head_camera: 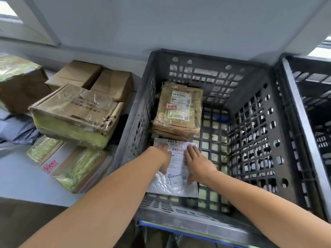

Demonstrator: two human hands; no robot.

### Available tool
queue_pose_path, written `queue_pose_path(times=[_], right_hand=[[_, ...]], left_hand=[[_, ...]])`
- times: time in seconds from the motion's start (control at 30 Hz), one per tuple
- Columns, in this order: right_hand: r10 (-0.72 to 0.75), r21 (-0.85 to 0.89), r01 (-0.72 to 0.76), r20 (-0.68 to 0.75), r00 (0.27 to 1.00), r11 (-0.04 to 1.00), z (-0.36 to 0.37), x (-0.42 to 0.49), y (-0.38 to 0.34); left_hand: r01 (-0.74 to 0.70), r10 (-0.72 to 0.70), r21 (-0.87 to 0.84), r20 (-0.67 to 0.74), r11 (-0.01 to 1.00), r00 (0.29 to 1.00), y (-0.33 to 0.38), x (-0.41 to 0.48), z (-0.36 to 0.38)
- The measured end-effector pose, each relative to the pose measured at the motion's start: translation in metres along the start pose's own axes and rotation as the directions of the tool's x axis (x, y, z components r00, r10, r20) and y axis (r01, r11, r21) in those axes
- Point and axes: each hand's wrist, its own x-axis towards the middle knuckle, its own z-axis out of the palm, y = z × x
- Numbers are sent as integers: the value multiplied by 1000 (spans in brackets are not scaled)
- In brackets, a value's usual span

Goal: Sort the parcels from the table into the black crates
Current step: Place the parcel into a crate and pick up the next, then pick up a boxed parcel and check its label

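Note:
A black slotted crate (179,218) stands in front of me. On its floor at the near left lies a white plastic mailer (176,184) with a printed label. My left hand (163,156) rests flat on the mailer's left side. My right hand (197,162) lies on its right side with fingers spread over the label. Behind the mailer, at the crate's far left, sits a stack of brown taped parcels (179,108) with a label and a red sticker. More parcels wait on the table (19,178) to the left.
On the table lie a worn cardboard box (75,113), two plain boxes (93,77) behind it, flat taped packets (71,169) in front and grey bags (16,129) at the far left. A second black crate (308,122) adjoins on the right. A grey wall rises behind.

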Motion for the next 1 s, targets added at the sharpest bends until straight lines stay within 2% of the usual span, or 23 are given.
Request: queue_pose_path(times=[0.2, 0.33, 0.53, 0.6, 0.73, 1.0], right_hand=[[-25, 126, 30, -41, 999, 992, -3, 7, -22], [37, 45, -35, -55, 998, 998, -8, 14, -31], [-61, -64, 60, -6, 998, 996, -3, -1, -13], [-84, -45, 86, 37, 996, 995, -17, -4, -12], [-118, 31, 117, 24, 993, 993, -45, -24, -4], [18, -27, -22, -115, 993, 999, -94, -75, 0]], left_hand=[[26, -31, 57, 94, 998, 995, 2, 3, 3], [52, -57, 54, 94, 997, 994, -3, 10, 4], [72, -86, 99, 150, 993, 985, -2, 13, 8], [68, -82, 99, 142, 993, 986, -4, 6, 6], [103, -106, 116, 26, 988, 994, -2, -22, -1], [228, -188, 170, -225, 959, 956, 1, -81, -23]])
